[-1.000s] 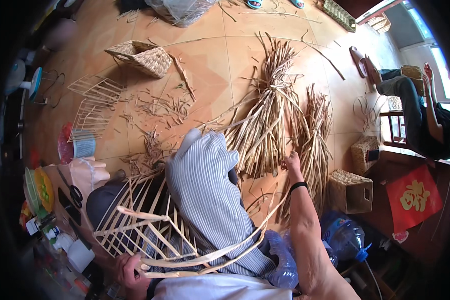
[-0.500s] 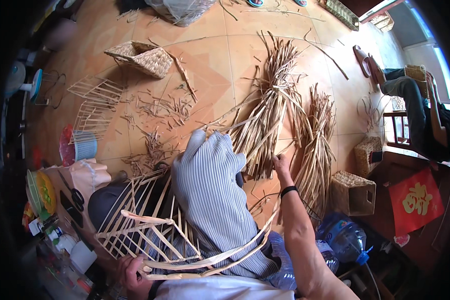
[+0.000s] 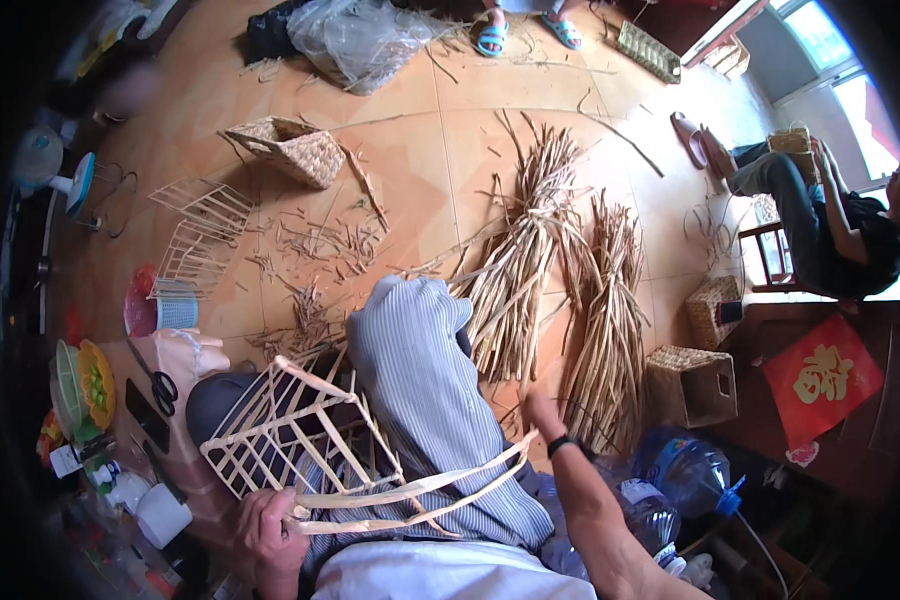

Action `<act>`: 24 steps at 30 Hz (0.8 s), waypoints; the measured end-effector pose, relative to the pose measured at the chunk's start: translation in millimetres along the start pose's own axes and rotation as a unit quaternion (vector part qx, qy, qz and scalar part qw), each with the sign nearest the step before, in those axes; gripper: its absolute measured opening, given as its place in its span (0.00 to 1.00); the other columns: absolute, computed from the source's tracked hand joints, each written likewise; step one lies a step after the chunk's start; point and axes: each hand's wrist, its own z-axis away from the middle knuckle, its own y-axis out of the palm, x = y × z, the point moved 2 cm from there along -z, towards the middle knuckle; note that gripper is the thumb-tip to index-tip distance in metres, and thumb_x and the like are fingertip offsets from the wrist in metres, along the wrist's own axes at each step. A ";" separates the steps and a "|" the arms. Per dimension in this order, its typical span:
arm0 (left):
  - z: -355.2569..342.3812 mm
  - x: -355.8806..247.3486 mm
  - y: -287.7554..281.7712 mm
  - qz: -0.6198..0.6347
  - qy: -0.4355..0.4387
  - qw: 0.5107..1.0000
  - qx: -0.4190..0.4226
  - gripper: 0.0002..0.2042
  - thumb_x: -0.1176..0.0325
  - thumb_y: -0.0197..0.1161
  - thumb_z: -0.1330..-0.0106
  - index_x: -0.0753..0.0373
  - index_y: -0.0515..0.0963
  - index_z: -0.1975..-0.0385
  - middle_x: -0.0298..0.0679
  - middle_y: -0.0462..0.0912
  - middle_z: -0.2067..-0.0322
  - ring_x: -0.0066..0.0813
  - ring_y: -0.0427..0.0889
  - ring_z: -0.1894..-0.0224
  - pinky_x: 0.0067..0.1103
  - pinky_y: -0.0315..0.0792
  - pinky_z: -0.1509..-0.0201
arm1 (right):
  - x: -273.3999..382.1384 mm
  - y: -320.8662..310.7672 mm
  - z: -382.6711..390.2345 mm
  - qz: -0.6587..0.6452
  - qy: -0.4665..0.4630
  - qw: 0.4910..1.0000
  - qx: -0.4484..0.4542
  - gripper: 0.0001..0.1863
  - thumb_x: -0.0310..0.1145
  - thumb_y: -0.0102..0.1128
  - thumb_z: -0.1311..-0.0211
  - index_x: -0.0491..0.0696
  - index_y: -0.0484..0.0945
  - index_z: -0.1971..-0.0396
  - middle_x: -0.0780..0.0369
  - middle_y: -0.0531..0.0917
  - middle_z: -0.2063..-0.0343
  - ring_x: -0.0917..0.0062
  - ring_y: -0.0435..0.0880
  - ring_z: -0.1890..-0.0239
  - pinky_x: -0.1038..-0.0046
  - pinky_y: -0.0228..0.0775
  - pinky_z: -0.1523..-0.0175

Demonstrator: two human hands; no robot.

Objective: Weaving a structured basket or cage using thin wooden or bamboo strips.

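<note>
I am viewing a tiled floor (image 3: 420, 150) with the work laid out across it. Two bundles of dried reed stalks (image 3: 530, 260) are lying side by side ahead of the striped trouser leg (image 3: 425, 400). A slatted wooden basket frame (image 3: 280, 430) is resting across the lap.

The change over the last second: the right hand (image 3: 542, 410) is drawing back. One second ago it was reaching forward into the near ends of the reed bundle; now it is sitting closer to the knee, just short of the stalk ends. I judge this as a stalk being pulled from the bundle for weaving, though I cannot tell whether the fingers are closed on one; the hand is too small and partly turned away.

The left hand (image 3: 270, 530) is staying at the frame's lower corner throughout. Its fingers are curled closed around the flat weaving strips (image 3: 410, 495), which are running from that corner across the thigh toward the right forearm.

Scissors (image 3: 155, 380) are lying beside the frame on the left.
</note>
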 end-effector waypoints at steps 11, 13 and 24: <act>5.3 6.8 2.1 0.015 0.043 0.998 -0.043 0.19 0.86 0.64 0.47 0.64 0.81 0.54 0.46 0.85 0.65 0.48 0.86 0.64 0.39 0.80 0.57 | -86.6 51.4 90.0 -0.238 0.109 0.954 0.146 0.18 0.37 0.71 0.36 0.42 0.86 0.51 0.52 0.89 0.70 0.67 0.87 0.74 0.62 0.79 0.72; 2.8 6.2 0.7 0.025 0.044 0.997 -0.053 0.20 0.86 0.64 0.47 0.63 0.82 0.53 0.45 0.85 0.65 0.48 0.86 0.64 0.40 0.80 0.56 | -79.9 -30.6 87.9 -0.426 0.101 0.888 0.140 0.14 0.31 0.67 0.40 0.46 0.88 0.54 0.59 0.87 0.72 0.72 0.81 0.79 0.66 0.74 0.76; 9.4 11.9 -46.6 0.206 -0.074 0.974 0.066 0.24 0.86 0.62 0.41 0.63 0.77 0.43 0.49 0.81 0.46 0.54 0.84 0.45 0.37 0.80 0.42 | -32.5 -284.8 69.4 -0.606 -0.132 0.773 -0.133 0.15 0.24 0.63 0.26 0.43 0.82 0.43 0.59 0.88 0.52 0.69 0.92 0.52 0.74 0.85 0.50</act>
